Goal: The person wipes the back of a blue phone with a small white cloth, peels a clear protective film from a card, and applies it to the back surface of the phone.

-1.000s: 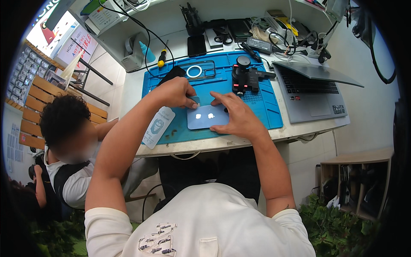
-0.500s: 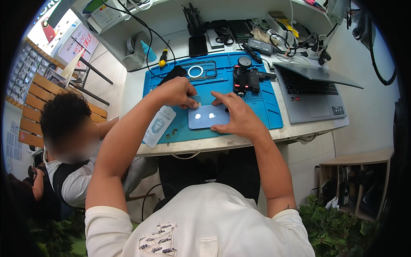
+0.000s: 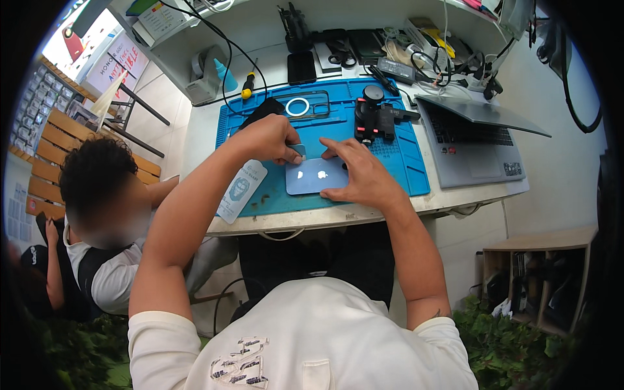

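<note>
A light-blue smartphone (image 3: 309,185) lies back up on the blue work mat (image 3: 276,203), its long side running left to right. Around its right end, the thumb and fingers of my right hand (image 3: 361,172) grip opposite long edges. My left hand (image 3: 274,139) pinches a small, thin, bluish flat piece (image 3: 299,149) at the phone's far left edge; its exact kind is too small to tell. Left of the phone rests a white printed packet (image 3: 242,192). Beyond my left hand are a black cloth (image 3: 265,109) and a clear phone case with a white ring (image 3: 298,108).
A black clamp-like device (image 3: 376,117) stands on the mat's right part, beside an open laptop (image 3: 478,146). Behind lie a yellow-black screwdriver (image 3: 248,86), a dark phone (image 3: 301,69) and tangled cables (image 3: 435,65). Another person (image 3: 107,208) sits close on the left.
Both hands keep nearly the same hold, with the phone barely moved. At the far left, a second person's arm has shifted upward.
</note>
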Tool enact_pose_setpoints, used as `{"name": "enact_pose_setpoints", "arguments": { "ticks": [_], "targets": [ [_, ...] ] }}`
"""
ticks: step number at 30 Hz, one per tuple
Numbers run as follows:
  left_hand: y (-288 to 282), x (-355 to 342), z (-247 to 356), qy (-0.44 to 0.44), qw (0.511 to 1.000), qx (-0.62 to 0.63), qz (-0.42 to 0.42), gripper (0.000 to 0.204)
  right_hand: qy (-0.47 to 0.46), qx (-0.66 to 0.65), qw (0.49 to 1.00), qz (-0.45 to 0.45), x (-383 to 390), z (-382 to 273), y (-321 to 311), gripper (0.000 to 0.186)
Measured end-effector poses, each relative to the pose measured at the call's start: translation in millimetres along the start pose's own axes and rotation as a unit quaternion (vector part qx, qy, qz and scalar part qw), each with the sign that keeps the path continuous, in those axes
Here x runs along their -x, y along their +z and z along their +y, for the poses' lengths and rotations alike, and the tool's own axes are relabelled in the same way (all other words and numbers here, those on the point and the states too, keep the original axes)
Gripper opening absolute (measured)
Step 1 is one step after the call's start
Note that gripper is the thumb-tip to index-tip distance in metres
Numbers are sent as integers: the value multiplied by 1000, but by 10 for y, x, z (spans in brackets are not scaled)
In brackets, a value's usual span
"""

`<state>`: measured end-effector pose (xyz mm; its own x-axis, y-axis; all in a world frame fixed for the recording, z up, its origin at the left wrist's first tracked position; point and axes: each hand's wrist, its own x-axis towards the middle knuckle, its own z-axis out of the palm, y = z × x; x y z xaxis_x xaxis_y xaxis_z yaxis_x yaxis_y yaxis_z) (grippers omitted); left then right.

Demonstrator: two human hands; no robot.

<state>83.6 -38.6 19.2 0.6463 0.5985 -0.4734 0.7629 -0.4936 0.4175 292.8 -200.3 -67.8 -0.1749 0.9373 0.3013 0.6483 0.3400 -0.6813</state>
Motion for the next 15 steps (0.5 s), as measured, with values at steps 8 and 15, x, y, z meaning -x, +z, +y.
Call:
{"name": "enact_pose_setpoints", "arguments": {
  "ticks": [8,15],
  "targets": [
    [-28,-150,-113,11,998,47,-44,28,-1,34,998,-48,-93,-56,-75,100],
    [-27,-132,-162,9,998,51,-47,31,-4,69,995,-69,-346,-209,-73,71]
  ]
}}
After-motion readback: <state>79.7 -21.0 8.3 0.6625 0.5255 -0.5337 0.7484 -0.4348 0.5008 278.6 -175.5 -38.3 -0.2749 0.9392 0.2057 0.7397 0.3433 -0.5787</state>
